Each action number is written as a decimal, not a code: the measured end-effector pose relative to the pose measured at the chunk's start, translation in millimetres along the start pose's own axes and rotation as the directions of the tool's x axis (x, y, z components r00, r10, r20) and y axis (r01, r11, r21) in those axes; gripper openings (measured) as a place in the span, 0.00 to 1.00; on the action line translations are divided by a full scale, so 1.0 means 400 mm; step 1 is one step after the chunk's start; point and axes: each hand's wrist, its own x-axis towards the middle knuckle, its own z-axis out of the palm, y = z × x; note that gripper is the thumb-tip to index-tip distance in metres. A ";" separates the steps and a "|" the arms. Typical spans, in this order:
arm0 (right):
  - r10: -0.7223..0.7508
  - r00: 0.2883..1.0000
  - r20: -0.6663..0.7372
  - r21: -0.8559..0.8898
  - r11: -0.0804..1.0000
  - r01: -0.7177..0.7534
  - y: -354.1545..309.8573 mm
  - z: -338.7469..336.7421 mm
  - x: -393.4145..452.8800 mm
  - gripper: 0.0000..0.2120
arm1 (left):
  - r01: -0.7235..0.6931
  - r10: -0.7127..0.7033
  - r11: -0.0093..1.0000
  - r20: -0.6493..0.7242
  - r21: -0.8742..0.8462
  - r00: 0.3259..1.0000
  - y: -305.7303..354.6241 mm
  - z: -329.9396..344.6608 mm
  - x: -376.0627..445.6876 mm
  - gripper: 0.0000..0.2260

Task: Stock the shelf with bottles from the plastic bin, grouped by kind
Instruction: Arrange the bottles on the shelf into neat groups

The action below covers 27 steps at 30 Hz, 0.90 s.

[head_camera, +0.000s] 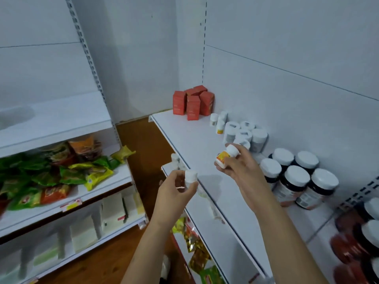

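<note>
My right hand holds a small white bottle with a yellow-orange label, tilted, just above the white shelf and in front of a cluster of white-capped bottles. My left hand grips a small white-capped bottle at the shelf's front edge. Two similar small bottles with yellow labels stand further back on the shelf. Dark bottles with white lids stand in a group to the right. The plastic bin is out of view.
Red-orange boxes are stacked at the shelf's far corner. A second shelving unit on the left carries green and yellow snack packets and pale boxes below. Lower shelves under my arms hold foil packets. Brown floor lies between the units.
</note>
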 end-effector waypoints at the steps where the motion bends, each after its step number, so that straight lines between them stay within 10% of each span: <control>1: -0.013 1.000 -0.020 -0.033 0.999 0.013 0.000 0.007 0.038 0.14 | -0.004 0.005 1.000 0.025 -0.009 1.000 -0.006 0.001 0.052 0.11; 13: -0.314 0.862 -0.399 -0.689 0.722 -0.056 -0.087 0.043 0.518 0.11 | -0.145 0.159 0.987 0.342 -0.065 0.926 -0.017 0.045 0.653 0.10; 27: 0.022 0.942 -0.334 -0.934 0.125 -0.334 -0.009 -0.005 0.811 0.10 | -0.402 0.378 0.915 0.436 -0.039 0.817 -0.065 0.223 0.924 0.08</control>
